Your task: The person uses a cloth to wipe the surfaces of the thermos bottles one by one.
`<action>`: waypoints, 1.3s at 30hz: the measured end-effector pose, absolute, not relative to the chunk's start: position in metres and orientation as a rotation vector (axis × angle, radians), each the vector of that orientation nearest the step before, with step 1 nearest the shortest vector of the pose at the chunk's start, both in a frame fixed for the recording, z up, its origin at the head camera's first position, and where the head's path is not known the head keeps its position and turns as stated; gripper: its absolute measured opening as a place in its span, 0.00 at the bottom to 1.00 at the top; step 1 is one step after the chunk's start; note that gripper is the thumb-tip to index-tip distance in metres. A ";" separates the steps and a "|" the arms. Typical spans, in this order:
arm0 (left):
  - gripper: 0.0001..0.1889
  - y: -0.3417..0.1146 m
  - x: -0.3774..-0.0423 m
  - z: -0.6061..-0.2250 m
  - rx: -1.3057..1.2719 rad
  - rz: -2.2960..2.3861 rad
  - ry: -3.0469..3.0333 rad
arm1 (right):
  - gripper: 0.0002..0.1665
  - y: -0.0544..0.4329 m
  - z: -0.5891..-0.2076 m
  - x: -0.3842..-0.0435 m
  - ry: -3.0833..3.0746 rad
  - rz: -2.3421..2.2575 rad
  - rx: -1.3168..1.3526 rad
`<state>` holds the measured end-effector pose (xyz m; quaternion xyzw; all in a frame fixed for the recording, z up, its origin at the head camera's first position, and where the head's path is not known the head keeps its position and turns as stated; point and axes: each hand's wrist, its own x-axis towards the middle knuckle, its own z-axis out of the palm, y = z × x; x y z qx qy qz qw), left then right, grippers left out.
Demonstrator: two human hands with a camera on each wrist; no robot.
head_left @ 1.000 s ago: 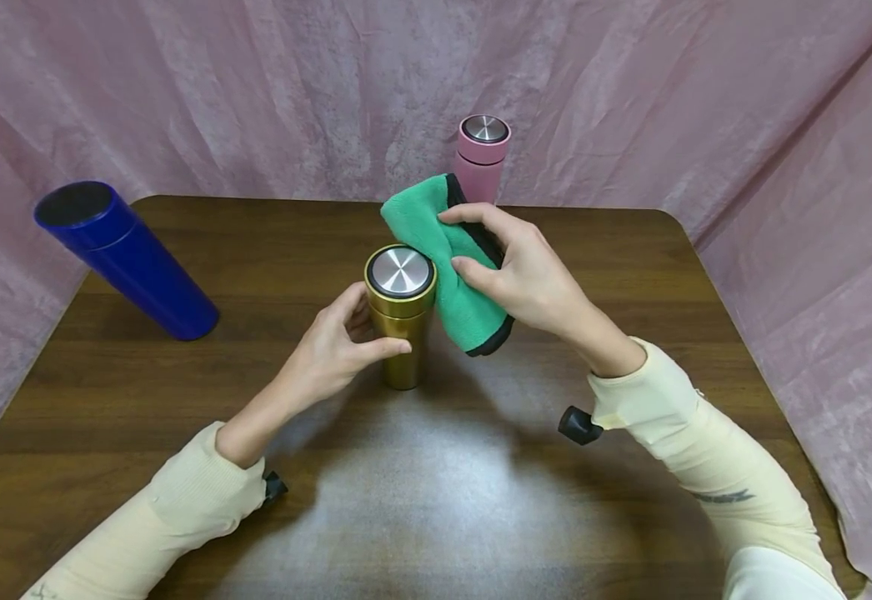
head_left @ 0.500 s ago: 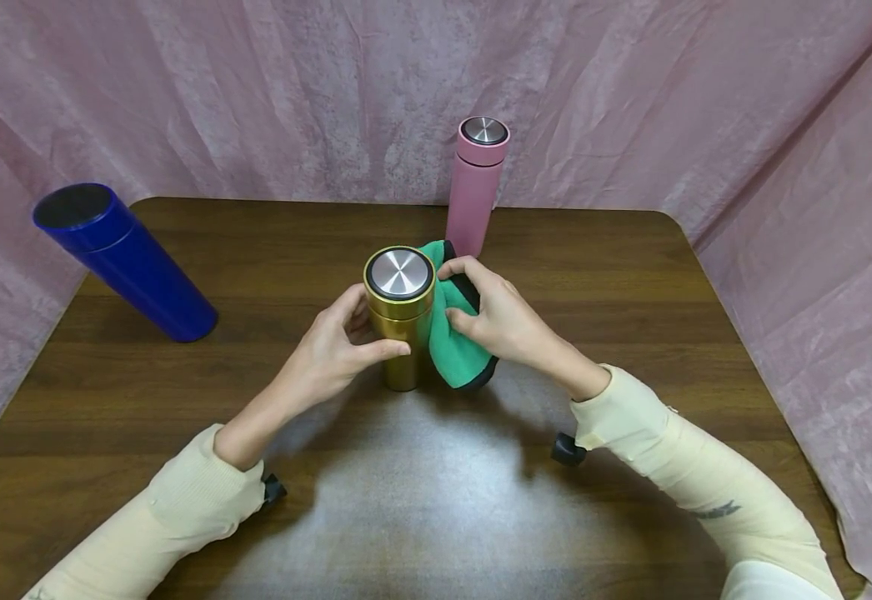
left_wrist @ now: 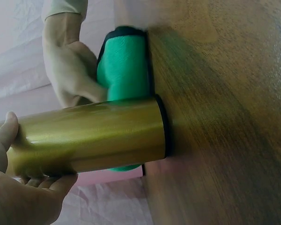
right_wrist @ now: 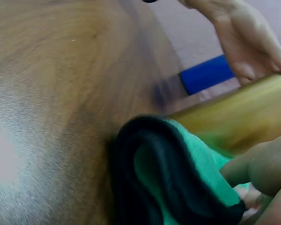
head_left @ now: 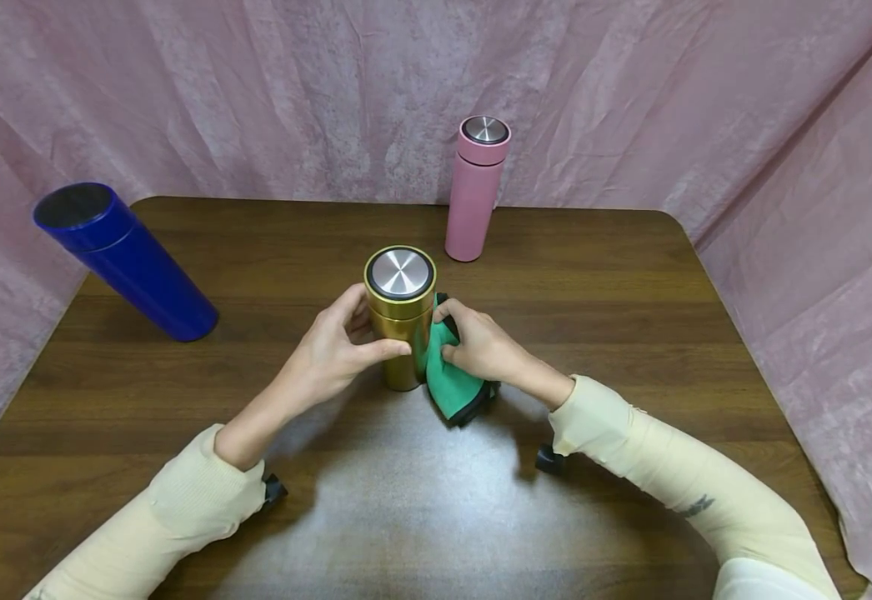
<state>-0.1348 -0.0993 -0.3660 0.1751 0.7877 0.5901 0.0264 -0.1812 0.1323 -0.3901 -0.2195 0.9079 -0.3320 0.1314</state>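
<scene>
A gold thermos bottle [head_left: 403, 321] with a silver-topped lid stands upright on the wooden table. My left hand [head_left: 328, 346] grips it from the left side, thumb across the front and fingers behind. In the right hand [head_left: 481, 343] is a green cloth [head_left: 453, 382] with black edging, pinched between thumb and fingers and laid against the bottle's lower right side. The left wrist view shows the cloth [left_wrist: 126, 70] at the bottle's far side near its base. Folded black edging of the cloth [right_wrist: 152, 150] fills the lower middle of the right wrist view.
A pink thermos [head_left: 475, 192] stands toward the back edge of the table [head_left: 593, 275]. To the left is a tall blue thermos [head_left: 132, 267] with a dark top. Pink curtains [head_left: 316, 92] hang behind the table and along the right side.
My right hand has brought the green cloth down along the gold bottle's right side, from lid height to near the base, uncovering the pink thermos. The left hand and gold bottle have stayed put.
</scene>
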 end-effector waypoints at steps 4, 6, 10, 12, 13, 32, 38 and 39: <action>0.36 -0.100 -0.135 -0.365 0.546 1.839 2.425 | 0.24 0.130 -0.387 -0.182 2.624 -0.878 -0.631; 0.37 -0.100 -0.135 -0.364 0.549 1.842 2.418 | 0.24 0.131 -0.379 -0.181 2.615 -0.900 -0.608; 0.37 -0.100 -0.134 -0.365 0.545 1.844 2.414 | 0.24 0.137 -0.355 -0.173 2.620 -1.027 -0.610; 0.36 -0.100 -0.134 -0.365 0.542 1.847 2.419 | 0.24 0.141 -0.341 -0.166 2.650 -1.092 -0.661; 0.36 -0.100 -0.134 -0.365 0.542 1.849 2.422 | 0.25 0.142 -0.334 -0.163 2.670 -1.124 -0.687; 0.37 -0.099 -0.136 -0.368 0.565 1.858 2.428 | 0.24 0.153 -0.270 -0.139 2.920 -1.517 -1.191; 0.37 -0.098 -0.136 -0.368 0.557 1.856 2.429 | 0.27 0.150 -0.277 -0.142 2.886 -1.502 -1.158; 0.37 -0.098 -0.136 -0.368 0.557 1.854 2.429 | 0.27 0.150 -0.279 -0.143 2.884 -1.495 -1.139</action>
